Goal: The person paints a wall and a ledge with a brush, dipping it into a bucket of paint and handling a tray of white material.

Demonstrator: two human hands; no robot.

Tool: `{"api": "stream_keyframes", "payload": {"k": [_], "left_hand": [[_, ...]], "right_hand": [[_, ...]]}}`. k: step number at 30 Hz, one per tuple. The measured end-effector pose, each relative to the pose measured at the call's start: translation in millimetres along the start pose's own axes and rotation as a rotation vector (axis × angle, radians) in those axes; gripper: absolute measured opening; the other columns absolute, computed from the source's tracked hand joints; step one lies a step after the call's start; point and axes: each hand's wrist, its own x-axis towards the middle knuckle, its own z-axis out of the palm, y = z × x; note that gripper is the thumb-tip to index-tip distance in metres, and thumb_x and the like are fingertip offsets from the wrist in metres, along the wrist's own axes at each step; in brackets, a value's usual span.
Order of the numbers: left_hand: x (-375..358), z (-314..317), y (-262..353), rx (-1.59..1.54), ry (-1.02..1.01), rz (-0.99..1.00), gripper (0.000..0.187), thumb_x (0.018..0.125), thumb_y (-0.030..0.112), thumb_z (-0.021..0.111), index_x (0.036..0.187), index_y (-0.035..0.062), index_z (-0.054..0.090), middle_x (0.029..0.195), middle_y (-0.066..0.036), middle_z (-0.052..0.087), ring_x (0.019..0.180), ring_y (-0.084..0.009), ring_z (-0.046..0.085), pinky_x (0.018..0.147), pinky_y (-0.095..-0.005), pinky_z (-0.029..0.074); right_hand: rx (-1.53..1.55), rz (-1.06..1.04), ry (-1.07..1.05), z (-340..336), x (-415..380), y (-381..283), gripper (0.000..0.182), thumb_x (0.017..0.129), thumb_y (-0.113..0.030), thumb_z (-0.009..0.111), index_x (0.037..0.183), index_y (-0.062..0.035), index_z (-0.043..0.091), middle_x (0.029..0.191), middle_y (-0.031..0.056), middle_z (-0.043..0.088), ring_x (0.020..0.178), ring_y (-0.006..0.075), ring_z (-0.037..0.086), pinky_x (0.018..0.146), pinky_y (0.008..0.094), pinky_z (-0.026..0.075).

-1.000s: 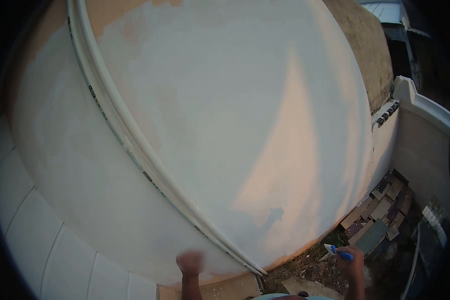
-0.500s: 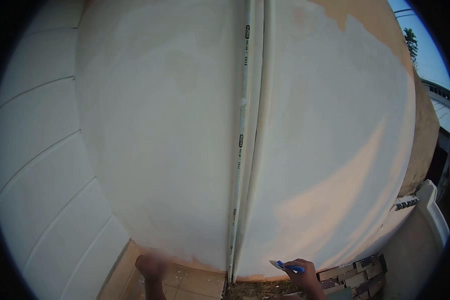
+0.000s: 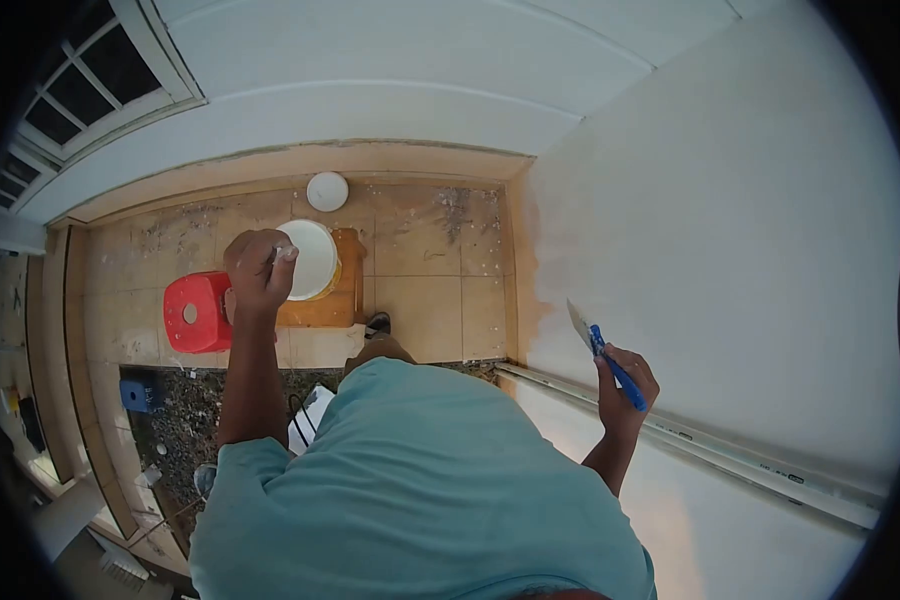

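Observation:
My right hand [image 3: 627, 383] grips a putty knife [image 3: 625, 378] by its blue handle, fingers wrapped round it. Its thin pale blade points up and away, close to the white wall [image 3: 730, 250]. In front of me, my left hand [image 3: 260, 265] is raised with its fingers curled in. Something whitish shows at the fingertips, too small to make out. From this angle the left hand overlaps the edge of a white bucket [image 3: 311, 255], which stands on a wooden stool [image 3: 345, 300]; whether they touch cannot be told.
A red plastic stool [image 3: 198, 312] stands left of the bucket, and a round white lid [image 3: 327, 191] lies behind it. Pipes [image 3: 710, 447] run along the wall at right. Gravel [image 3: 195, 425] and a blue box [image 3: 138, 395] are at lower left. Tiled floor [image 3: 420, 300] is paint-spotted.
The view has swung from the wall and pipes to the left and down, onto the floor and bucket. My left hand has risen over the bucket. The putty knife stays in my right hand.

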Motion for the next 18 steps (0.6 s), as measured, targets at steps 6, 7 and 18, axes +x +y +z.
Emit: {"api": "stream_keyframes", "payload": {"k": [6,7,18], "left_hand": [[-41.4,-29.3,14.8,0.116,0.182,-0.187,0.025,0.085,0.025,0.066,0.073,0.0039,0.060,0.062,-0.009,0.059,0.053,-0.0243,0.054,0.051,-0.0344,0.042],[-45.0,-30.5,22.5,0.127,0.172,-0.188,0.026,0.085,0.026,0.067,0.073,0.0038,0.061,0.062,-0.009,0.059,0.053,-0.0247,0.054,0.051,-0.0342,0.043],[-96.2,-77.9,144.0,0.532,0.376,-0.473,0.040,0.091,0.040,0.061,0.081,0.0017,0.065,0.072,-0.010,0.065,0.057,-0.0184,0.057,0.052,-0.0316,0.042]], "right_hand": [[0.105,-0.166,-0.194,43.9,52.4,1.6,0.020,0.075,0.003,0.077,0.093,-0.0033,0.071,0.089,0.0132,0.071,0.080,0.0204,0.070,0.070,0.0290,0.055],[0.129,-0.123,-0.228,49.4,59.9,0.2,0.017,0.076,0.003,0.078,0.091,-0.0018,0.071,0.088,0.0134,0.071,0.081,0.0199,0.069,0.071,0.0287,0.055],[1.310,0.571,-0.514,154.6,155.0,43.5,0.020,0.091,-0.009,0.066,0.109,-0.0030,0.060,0.098,0.0103,0.068,0.087,0.0185,0.068,0.078,0.0327,0.057]]}}
